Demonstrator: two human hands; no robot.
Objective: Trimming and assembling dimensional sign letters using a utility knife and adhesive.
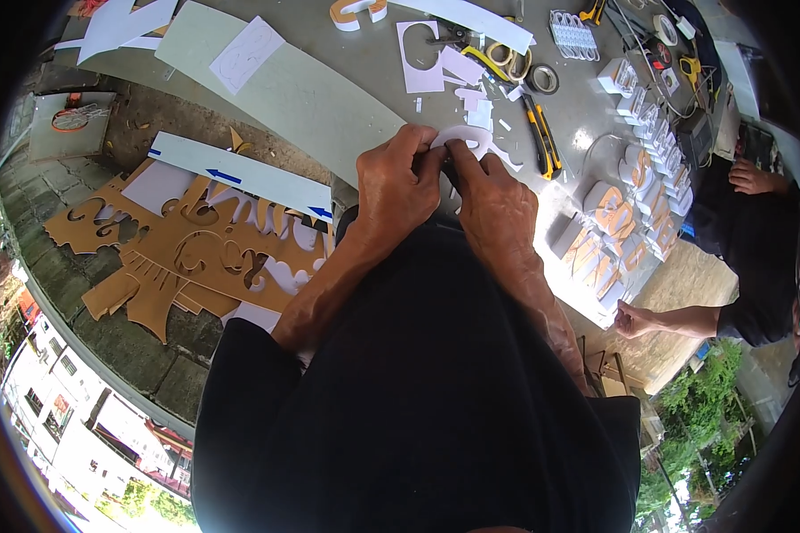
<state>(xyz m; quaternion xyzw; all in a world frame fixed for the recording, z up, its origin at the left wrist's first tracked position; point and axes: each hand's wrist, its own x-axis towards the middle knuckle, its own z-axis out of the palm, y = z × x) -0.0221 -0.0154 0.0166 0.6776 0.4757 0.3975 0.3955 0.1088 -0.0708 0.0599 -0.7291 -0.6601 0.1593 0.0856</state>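
Note:
Over the table's near edge, a white curved cut-out piece (464,133) is held between both hands. My left hand (398,180) is closed, its thumb and fingertips pinching the left end of the piece. My right hand (498,202) closes on it from the right, fingers bent and pressed against its curve. The fingertips partly hide the piece, and its thin tail sticks out to the right. Small white scraps (480,114) lie just beyond the hands. A yellow and black utility knife (542,138) rests to the right of them.
White sheet with a round hole (420,55), tape rolls (545,80) and pliers (456,37) lie farther back. Rows of white block letters (636,191) fill the table's right side. Brown cut-out sheets (196,240) lie on the ground at left. Another person's hand (633,320) is by the right corner.

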